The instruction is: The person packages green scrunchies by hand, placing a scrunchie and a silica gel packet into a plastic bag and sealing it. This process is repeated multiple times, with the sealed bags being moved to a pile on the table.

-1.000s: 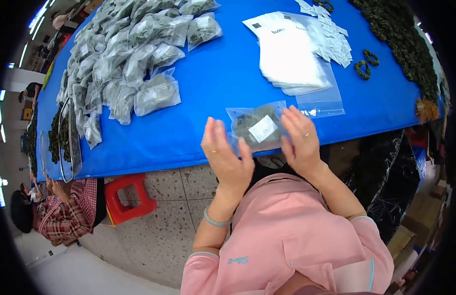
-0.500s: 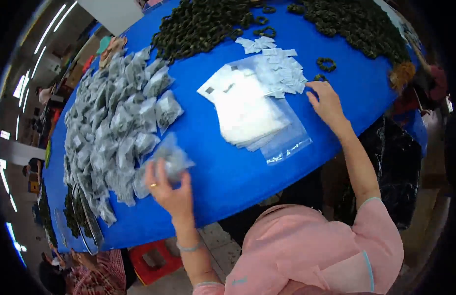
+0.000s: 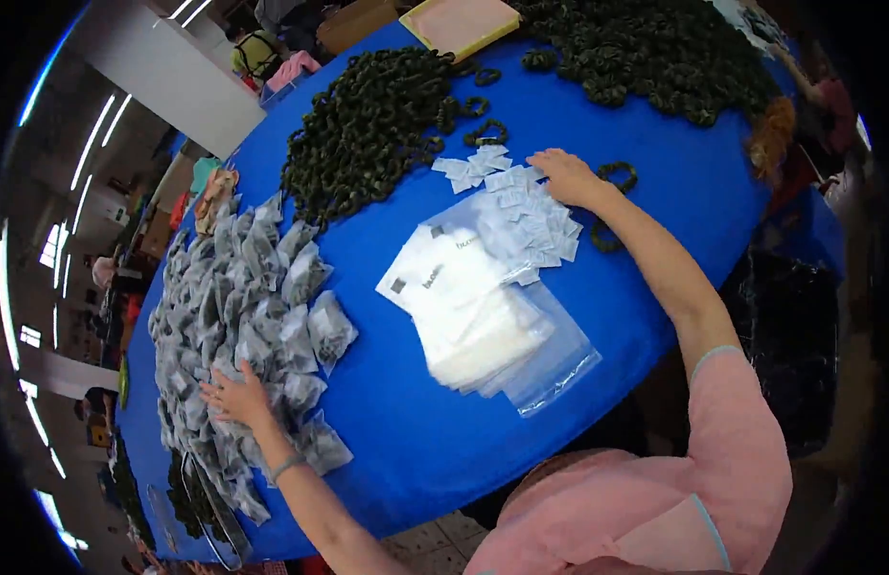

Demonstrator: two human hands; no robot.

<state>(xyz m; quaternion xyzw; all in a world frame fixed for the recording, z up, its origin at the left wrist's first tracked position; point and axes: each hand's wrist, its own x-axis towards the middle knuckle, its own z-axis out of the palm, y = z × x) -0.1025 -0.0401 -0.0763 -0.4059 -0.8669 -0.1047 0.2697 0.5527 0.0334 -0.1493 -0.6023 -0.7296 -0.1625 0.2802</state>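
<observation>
My left hand (image 3: 235, 397) lies with spread fingers on the pile of filled grey packets (image 3: 214, 316) at the left of the blue table. My right hand (image 3: 565, 177) reaches to the upper edge of the small white sachets (image 3: 535, 216), fingers apart, with nothing visible in it. Below the sachets lies a stack of white printed bags (image 3: 473, 326), with a clear plastic bag (image 3: 559, 359) under its right side. Dark green rings (image 3: 617, 177) lie by my right wrist and forearm.
Dark green rings form a heap (image 3: 368, 129) at the top middle and a larger one (image 3: 655, 57) at the top right. Between them stands a yellow-rimmed tray (image 3: 507, 27). Metal tongs or scissors (image 3: 214, 517) lie lower left. Other people are in the background.
My left hand has let go of a grey packet and moved left onto the pile. My right hand has moved from the sachets' right side to their top edge. The view has shifted.
</observation>
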